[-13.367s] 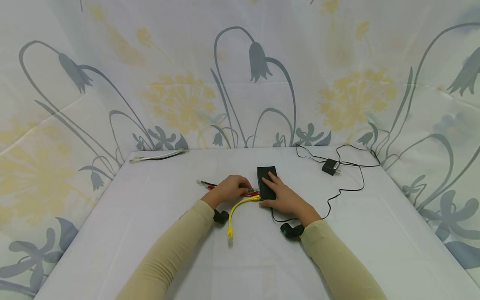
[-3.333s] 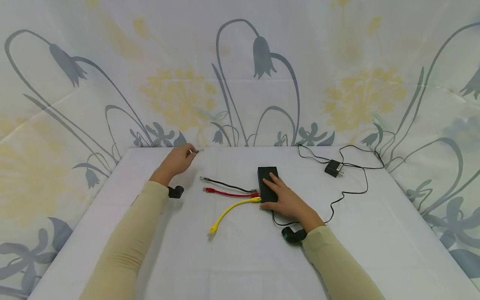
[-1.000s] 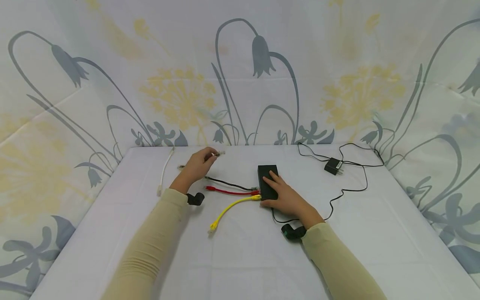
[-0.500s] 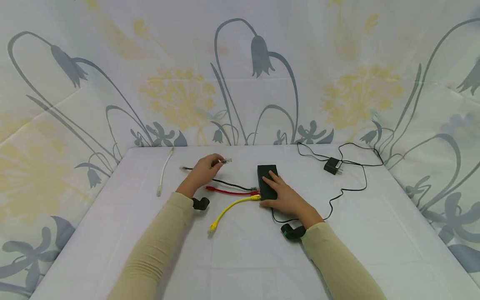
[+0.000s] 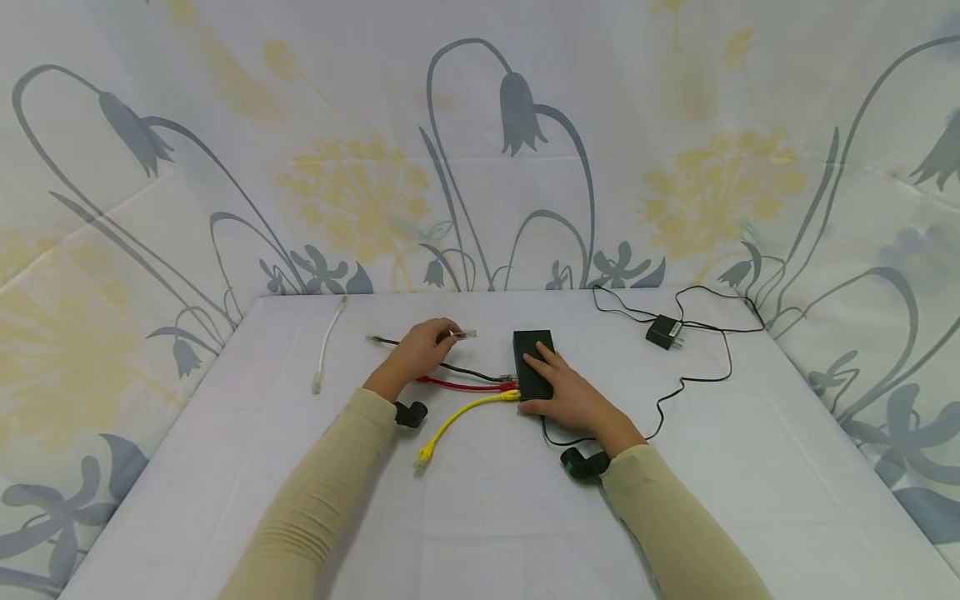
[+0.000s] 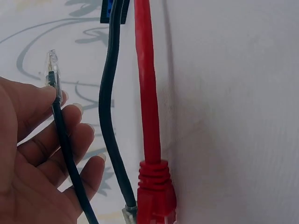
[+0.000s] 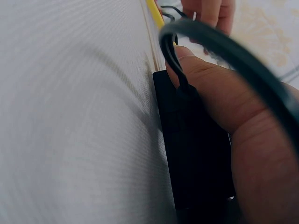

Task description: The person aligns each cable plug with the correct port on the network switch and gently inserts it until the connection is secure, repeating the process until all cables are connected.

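Note:
My left hand (image 5: pixel 423 346) pinches a short black Ethernet cable (image 6: pixel 65 144) just behind its clear plug (image 6: pixel 53 70), which points right, apart from the black network switch (image 5: pixel 533 367). The cable's other end trails out left behind the hand. My right hand (image 5: pixel 570 392) holds the switch, fingers spread over its top and thumb (image 7: pixel 196 70) along its near end. From the switch's left side run a second black cable (image 5: pixel 472 372), a red cable (image 5: pixel 465 386) and a yellow cable (image 5: pixel 457 421), their far ends loose. Blue ports show on the switch in the left wrist view.
A white cable (image 5: pixel 328 346) lies at the back left of the white table. At the back right sits a black power adapter (image 5: pixel 662 332); its thin cord (image 5: pixel 705 381) winds to the near end of the switch. Patterned cloth hangs behind.
From the back edge, my left hand has brought the black cable right and nearer, above the other black cable. The white cable now lies turned and apart. My right hand stays on the switch.

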Motion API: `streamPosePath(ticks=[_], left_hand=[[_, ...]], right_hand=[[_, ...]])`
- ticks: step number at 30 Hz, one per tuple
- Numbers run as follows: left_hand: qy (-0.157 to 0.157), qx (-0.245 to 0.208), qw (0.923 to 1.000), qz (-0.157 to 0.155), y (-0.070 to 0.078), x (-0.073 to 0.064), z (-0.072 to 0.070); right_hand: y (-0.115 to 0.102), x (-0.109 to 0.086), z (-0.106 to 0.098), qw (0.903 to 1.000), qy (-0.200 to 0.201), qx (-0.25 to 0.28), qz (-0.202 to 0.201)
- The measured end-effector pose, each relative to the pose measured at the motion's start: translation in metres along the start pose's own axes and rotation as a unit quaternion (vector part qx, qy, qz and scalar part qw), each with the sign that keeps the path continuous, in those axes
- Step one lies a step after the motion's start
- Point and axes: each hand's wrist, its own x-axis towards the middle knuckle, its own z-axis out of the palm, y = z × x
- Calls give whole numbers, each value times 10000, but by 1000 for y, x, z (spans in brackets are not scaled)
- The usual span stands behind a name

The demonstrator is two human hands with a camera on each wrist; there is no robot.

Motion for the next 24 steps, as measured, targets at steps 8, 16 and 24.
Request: streamPosePath(ticks=[8, 16, 24], left_hand=[[-298, 178, 9994, 9, 7, 2, 8], [-419, 232, 9989, 0, 11, 4, 15], [-609, 255, 9978, 39, 18, 5, 21]], right_hand=[[-2, -1, -1, 10000, 50, -49, 25], [-3, -1, 0, 10000, 60, -69, 24], [-4, -2, -1, 9999, 38, -81, 97]])
